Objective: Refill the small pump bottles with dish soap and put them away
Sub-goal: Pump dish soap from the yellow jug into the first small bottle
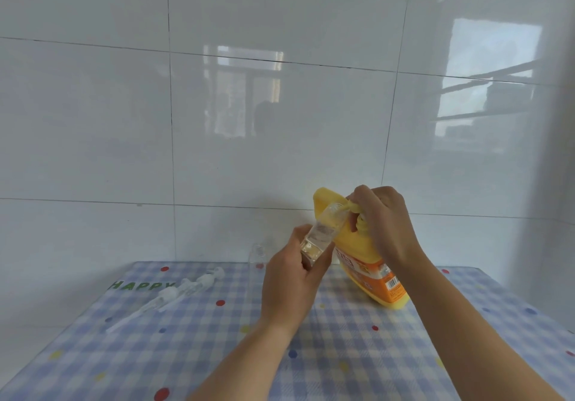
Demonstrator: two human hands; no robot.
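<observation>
Evidently mid-refill, the left hand (pixel 292 279) is holding a small clear square-sided plastic bottle (pixel 320 235) above the blue-and-white checked tablecloth (pixel 217 354). It is tilting the bottle so that its open mouth is meeting the yellow pump spout (pixel 348 206) of a large yellow plastic dish-soap jug (pixel 370 263) with an orange label. The jug is leaning on its lower edge at the right rear of the table, close to the glossy white tiled wall (pixel 124 120).

The left fingers (pixel 300 235) and thumb are wrapping closely round the bottle's lower half. The right hand (pixel 385 223) is gripping the top of the jug's pump, its fingers curled tightly over it and apparently pressing down. How much soap is sitting in the held bottle cannot be told, though a little liquid seems to be gathering near its base.

Two clear pump heads (pixel 186 290) with long dip tubes are lying side by side on the cloth at the left, well apart from the hands. A second small clear bottle (pixel 257 254) is standing uncapped at the back edge, and its fill level cannot be told.

As judged, the caps are off and one bottle is being filled. Finishing the filling, refitting both pumps and putting the bottles away are not yet done.
</observation>
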